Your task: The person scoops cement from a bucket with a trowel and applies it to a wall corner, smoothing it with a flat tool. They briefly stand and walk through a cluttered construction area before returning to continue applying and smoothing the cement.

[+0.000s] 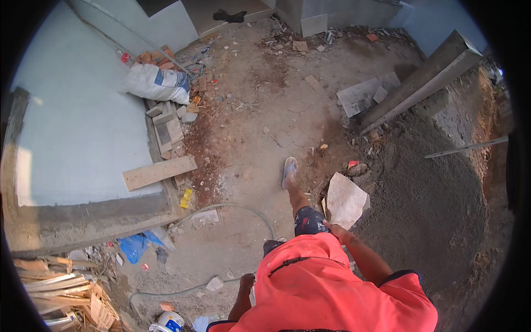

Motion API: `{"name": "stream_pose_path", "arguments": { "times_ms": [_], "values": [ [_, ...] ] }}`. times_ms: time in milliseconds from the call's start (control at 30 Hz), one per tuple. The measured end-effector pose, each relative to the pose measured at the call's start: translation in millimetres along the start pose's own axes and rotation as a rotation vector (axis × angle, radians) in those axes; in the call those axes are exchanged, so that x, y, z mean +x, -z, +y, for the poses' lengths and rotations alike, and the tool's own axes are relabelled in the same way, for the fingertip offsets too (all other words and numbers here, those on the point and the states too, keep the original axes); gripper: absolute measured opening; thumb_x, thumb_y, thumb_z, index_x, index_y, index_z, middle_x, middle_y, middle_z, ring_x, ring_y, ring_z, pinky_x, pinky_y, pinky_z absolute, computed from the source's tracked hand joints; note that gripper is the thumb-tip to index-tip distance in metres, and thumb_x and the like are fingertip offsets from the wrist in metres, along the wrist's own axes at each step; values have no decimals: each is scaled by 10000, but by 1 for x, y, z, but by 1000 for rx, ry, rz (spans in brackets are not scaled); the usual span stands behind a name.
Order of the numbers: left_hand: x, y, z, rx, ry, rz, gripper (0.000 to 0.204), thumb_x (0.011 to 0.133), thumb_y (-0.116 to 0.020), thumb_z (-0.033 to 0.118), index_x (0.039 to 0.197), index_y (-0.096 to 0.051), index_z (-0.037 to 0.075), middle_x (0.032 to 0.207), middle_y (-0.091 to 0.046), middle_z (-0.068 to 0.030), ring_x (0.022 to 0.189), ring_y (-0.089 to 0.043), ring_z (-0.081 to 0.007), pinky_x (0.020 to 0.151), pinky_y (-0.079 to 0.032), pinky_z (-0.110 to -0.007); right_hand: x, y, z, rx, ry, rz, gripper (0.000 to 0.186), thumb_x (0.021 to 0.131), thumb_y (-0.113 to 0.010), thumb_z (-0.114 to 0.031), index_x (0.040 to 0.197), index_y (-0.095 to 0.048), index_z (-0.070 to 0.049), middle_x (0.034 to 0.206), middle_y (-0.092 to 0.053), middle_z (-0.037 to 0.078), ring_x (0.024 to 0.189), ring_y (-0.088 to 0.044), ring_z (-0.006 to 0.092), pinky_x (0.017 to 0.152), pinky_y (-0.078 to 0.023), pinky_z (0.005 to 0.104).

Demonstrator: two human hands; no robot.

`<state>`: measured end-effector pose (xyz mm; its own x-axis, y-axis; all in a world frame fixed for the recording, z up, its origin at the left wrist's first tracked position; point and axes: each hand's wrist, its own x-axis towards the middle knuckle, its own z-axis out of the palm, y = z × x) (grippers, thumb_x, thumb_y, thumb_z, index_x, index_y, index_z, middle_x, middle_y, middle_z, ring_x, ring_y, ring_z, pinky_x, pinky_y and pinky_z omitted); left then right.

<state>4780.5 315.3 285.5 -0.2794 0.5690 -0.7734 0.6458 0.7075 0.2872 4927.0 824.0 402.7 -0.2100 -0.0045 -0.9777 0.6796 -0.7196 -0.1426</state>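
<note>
My right hand [336,230] hangs at my right thigh, against the hem of my dark patterned shorts [310,221]. Its fingers are partly hidden, so whether it grips the cloth cannot be told. Low on my left side is my left hand [247,281], small and dark beside my red shirt [310,276]. I cannot make out its fingers. A sandalled foot [289,171] is stretched forward on the dirt floor. Just ahead of my right hand lies a broken pale slab [345,200]. A hose [243,206] curves over the ground on my left.
A grey sand heap [426,205] fills the right side, below a leaning concrete post [420,83]. On the left, a plank [159,172], blocks [163,116] and a white sack [157,83] line the wall. Wood scraps [66,293] and a bucket [167,322] are at lower left.
</note>
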Motion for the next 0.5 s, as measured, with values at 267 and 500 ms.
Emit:
{"name": "stream_pose_path", "arguments": {
  "times_ms": [267,500],
  "values": [
    [124,251,29,-1160,733,363,240,817,-609,132,1013,-700,29,912,-719,-114,834,-702,-226,758,-569,-340,-39,35,-278,-776,106,-26,707,918,-508,-631,1244,-630,-15,1139,-667,143,970,-643,238,830,-531,377],
    [237,486,35,-831,312,892,150,786,-564,40,887,-643,-36,790,-662,-123,720,-636,-233,677,-506,-361,-55,101,-424,-112,231,149,404,1002,-491,-292,1244,-611,8,864,-728,157,700,-677,187,656,-524,316]
  ]
}}
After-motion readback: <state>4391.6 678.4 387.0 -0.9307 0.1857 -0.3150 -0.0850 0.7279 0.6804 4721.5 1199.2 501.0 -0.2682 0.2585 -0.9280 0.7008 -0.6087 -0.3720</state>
